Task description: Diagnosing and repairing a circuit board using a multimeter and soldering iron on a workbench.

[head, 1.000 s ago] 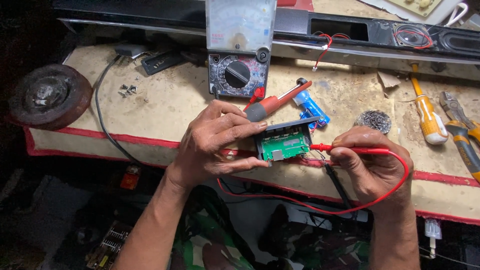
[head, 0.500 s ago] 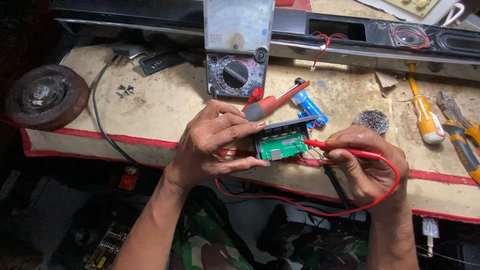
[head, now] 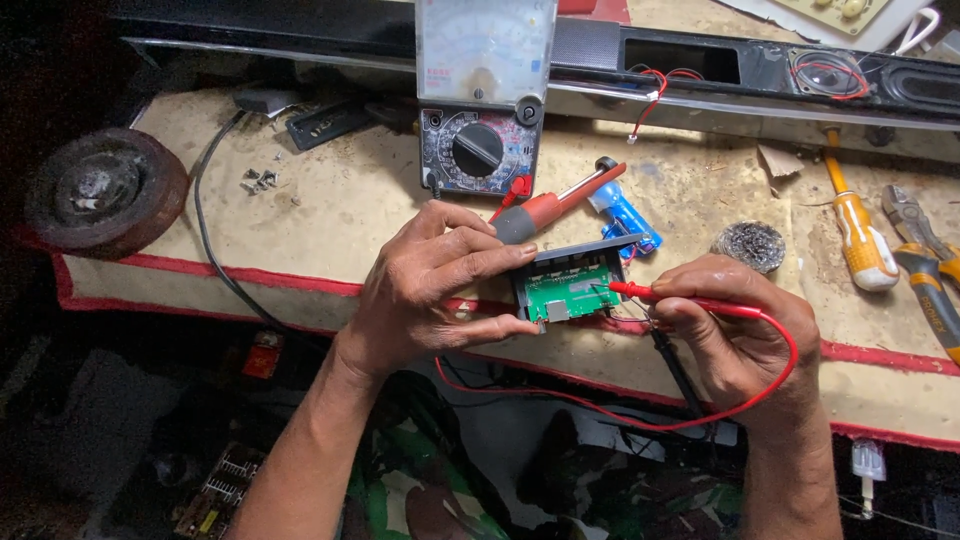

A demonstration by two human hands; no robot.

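Little has moved; my right hand (head: 745, 335) still pinches the red probe (head: 690, 298) on the green board (head: 570, 290), gripped by my left hand (head: 430, 290) at the tabletop's (head: 330, 220) near edge. I'm testing; next, touch another spot gently.

— Where does the circuit board (head: 572, 292) sit?

— At the bench's (head: 340, 215) front edge, between the left hand (head: 432, 290) and the right hand (head: 742, 335). The probe (head: 690, 298) in the right hand touches it from the right.

— And behind it?

— The soldering iron (head: 555, 203) lies just behind, the multimeter (head: 482, 95) stands farther back, and the long speaker housing (head: 760, 75) runs along the rear.

— To the sides?

— A round speaker (head: 103, 190) far left; the wire-wool ball (head: 752, 246), screwdriver (head: 856, 228) and pliers (head: 922, 260) to the right.
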